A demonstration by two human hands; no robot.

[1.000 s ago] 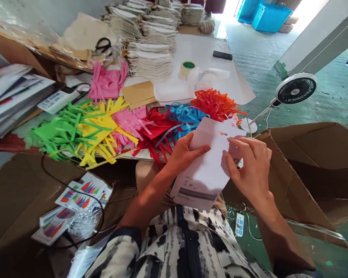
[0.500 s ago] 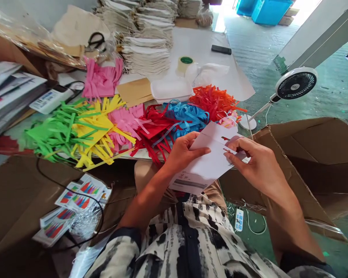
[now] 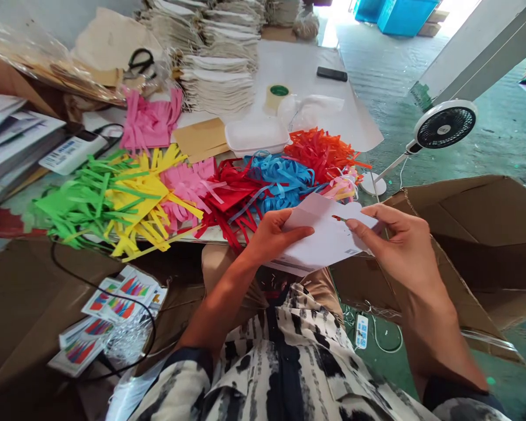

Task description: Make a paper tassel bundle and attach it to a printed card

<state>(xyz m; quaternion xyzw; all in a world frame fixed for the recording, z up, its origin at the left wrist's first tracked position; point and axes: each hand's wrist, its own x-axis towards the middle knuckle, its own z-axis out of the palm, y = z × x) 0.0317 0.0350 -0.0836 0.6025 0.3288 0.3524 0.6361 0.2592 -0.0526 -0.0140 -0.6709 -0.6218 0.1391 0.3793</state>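
Note:
Above my lap I hold a white printed card (image 3: pixel 318 234) with a slot cut near its far edge. My left hand (image 3: pixel 274 237) pinches the card's left side, thumb on top. My right hand (image 3: pixel 397 240) is closed on the card's right side, its thumb lying beside the slot. Some red shows through the slot; what it belongs to I cannot make out. Just beyond the card lie fringed bundles on the table: blue (image 3: pixel 283 178), red (image 3: pixel 230 196), orange-red (image 3: pixel 322 153), pink (image 3: pixel 186 184), yellow (image 3: pixel 138 196) and green (image 3: pixel 76 196).
A white tray (image 3: pixel 257 137), a tape roll (image 3: pixel 277 98) and stacked white cloth bundles (image 3: pixel 219 82) stand on the table. Scissors (image 3: pixel 141 63) lie at the back left. A cardboard box (image 3: pixel 486 216) and a fan (image 3: pixel 445 130) are at right; printed packs (image 3: pixel 118 298) sit lower left.
My right hand has shifted slightly right, its thumb now beside the slot. The card has turned and tilted, so less of its printed near end shows. My left hand keeps its hold.

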